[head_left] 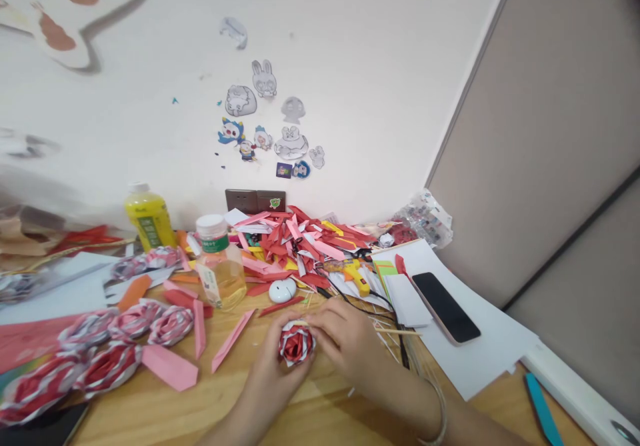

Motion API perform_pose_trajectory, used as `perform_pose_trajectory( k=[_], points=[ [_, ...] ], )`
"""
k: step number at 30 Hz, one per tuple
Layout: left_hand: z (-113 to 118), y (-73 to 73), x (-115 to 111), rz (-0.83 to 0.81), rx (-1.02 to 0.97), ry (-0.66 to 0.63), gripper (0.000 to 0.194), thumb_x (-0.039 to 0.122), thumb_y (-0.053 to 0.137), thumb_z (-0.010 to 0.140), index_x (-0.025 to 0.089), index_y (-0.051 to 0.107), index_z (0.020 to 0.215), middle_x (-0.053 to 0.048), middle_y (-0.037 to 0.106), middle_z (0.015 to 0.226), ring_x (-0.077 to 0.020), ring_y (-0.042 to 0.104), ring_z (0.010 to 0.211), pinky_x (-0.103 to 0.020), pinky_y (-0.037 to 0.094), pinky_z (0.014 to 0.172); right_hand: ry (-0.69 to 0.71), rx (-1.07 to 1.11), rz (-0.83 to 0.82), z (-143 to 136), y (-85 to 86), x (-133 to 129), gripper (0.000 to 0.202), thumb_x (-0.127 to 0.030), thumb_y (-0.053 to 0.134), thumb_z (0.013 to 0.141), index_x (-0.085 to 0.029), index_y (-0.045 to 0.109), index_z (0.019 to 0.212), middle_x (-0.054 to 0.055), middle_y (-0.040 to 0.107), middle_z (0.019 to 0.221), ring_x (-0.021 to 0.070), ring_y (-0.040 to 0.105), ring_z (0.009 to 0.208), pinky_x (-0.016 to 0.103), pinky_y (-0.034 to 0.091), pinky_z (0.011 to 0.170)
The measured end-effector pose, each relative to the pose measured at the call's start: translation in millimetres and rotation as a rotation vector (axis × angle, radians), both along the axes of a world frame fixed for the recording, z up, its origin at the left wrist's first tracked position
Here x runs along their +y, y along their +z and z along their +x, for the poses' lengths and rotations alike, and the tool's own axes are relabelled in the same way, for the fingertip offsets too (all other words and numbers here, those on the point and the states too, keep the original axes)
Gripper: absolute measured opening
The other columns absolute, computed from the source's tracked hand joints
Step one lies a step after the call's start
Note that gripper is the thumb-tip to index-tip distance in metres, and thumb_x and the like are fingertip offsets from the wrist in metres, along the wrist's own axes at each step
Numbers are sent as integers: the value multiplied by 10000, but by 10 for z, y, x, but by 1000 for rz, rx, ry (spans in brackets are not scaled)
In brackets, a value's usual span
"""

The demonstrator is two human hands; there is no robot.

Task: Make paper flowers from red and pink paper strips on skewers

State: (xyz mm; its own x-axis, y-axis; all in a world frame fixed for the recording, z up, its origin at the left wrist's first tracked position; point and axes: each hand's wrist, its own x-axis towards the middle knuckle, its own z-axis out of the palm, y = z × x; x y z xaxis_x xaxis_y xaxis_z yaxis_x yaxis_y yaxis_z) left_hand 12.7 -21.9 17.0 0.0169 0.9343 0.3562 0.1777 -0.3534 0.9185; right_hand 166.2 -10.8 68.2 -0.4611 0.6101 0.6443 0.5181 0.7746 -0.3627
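A rose of folded red and white paper (297,345) sits in my left hand (277,373), whose fingers wrap round its side. My right hand (345,339) is closed in a pinch at the rose's upper right edge. A thin wooden stick (400,331) sticks out to the right from behind that hand, and a pale tip shows at the top of the rose, so it appears to run through the fingers. Nearby lie a pink folded paper strip (233,341) and a white earphone case (283,291).
Finished paper roses (107,366) lie at the left. Behind are a heap of folded strips (305,239), a yellow drink bottle (149,216) and an amber-filled bottle (223,273). To the right are a yellow glue gun (356,277), its cable and a phone (446,308) on white paper.
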Motion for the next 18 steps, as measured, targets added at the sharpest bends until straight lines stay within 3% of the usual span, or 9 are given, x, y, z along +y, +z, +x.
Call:
perform_pose_trajectory(
  k=[4, 11, 18],
  points=[
    [-6, 5, -4, 35, 31, -13, 360, 245, 616, 733, 203, 499, 1072, -73, 623, 1026, -241, 624, 948, -388, 517, 834, -50, -19, 23, 6, 21, -18, 159, -212, 509, 901, -172, 662, 885, 59, 610, 840, 168, 558, 768, 283, 448, 680],
    [-21, -61, 1, 48, 73, -7, 376, 248, 618, 742, 204, 476, 1087, -83, 607, 1053, -251, 611, 985, -411, 503, 867, -42, 66, -87, 0, 29, -14, 117, -201, 551, 882, -178, 666, 889, 38, 605, 847, 149, 570, 781, 268, 459, 699],
    [-27, -88, 15, 41, 83, -3, 376, 244, 616, 740, 200, 477, 1086, -89, 612, 1045, -249, 619, 959, -400, 513, 845, -81, 9, 16, -8, 10, -26, 151, -201, 515, 897, -164, 660, 877, 56, 604, 833, 167, 558, 775, 287, 451, 686]
  ],
)
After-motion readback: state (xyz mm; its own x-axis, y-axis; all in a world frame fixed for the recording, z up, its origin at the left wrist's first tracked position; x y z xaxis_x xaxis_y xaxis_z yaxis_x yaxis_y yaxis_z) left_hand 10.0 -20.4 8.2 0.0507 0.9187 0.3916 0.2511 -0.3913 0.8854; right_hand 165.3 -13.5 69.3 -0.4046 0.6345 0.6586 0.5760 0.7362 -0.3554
